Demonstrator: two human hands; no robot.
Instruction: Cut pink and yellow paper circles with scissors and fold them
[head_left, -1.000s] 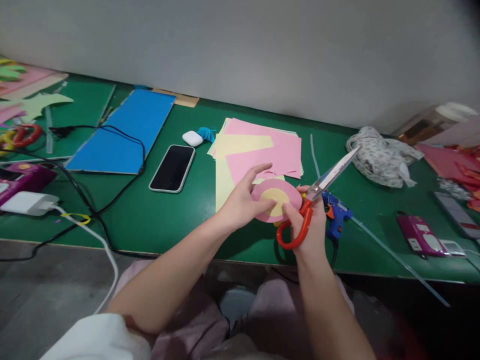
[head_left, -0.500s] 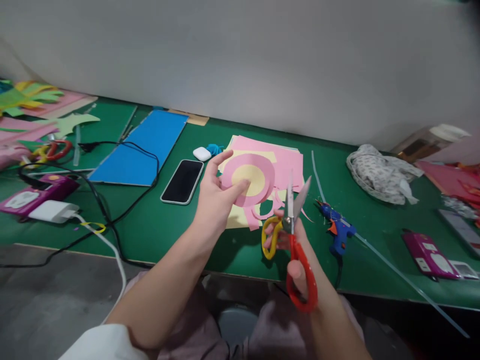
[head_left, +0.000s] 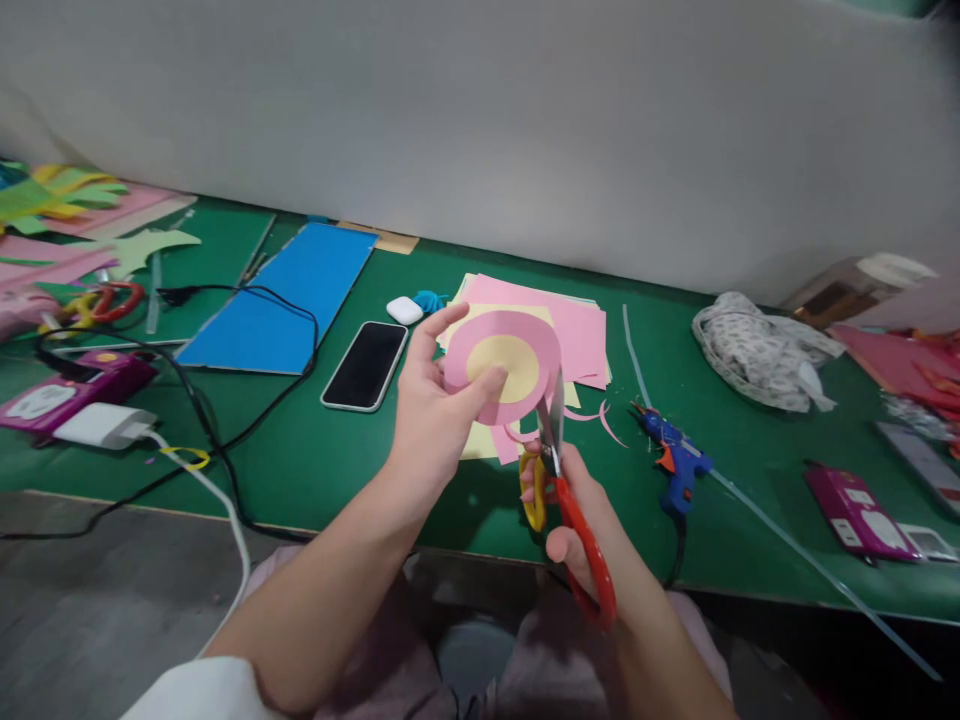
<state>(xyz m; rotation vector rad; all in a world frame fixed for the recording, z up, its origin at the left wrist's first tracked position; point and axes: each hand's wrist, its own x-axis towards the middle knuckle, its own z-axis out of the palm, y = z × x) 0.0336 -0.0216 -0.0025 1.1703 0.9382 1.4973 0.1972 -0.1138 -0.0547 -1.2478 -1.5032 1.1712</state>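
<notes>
My left hand (head_left: pixel 439 410) pinches a round pink paper disc (head_left: pixel 459 350) with a smaller yellow circle (head_left: pixel 510 360) at its middle, the thumb lying over the yellow. In my right hand (head_left: pixel 581 500) is a pair of scissors (head_left: pixel 581 530) with one red and one yellow handle, fingers through the loops. Their blades are parted and meet the disc's lower right edge. Beneath the disc lies a stack of pink and pale yellow paper sheets (head_left: pixel 581 345). Thin curved pink offcuts (head_left: pixel 609 420) rest by the stack, partly hidden by the disc and scissors.
Left of the stack lie a phone (head_left: pixel 365 366), a white earbud case (head_left: pixel 405 310) and a blue board (head_left: pixel 281 300). Black cables and a purple power strip (head_left: pixel 82 390) are farther left. A blue glue gun (head_left: pixel 679 460) with a long glue stick and a patterned cloth (head_left: pixel 757 350) are at right.
The scissors have moved up and left, so their blades now meet the disc's edge. My left hand has shifted the disc slightly right and turned it flatter to view.
</notes>
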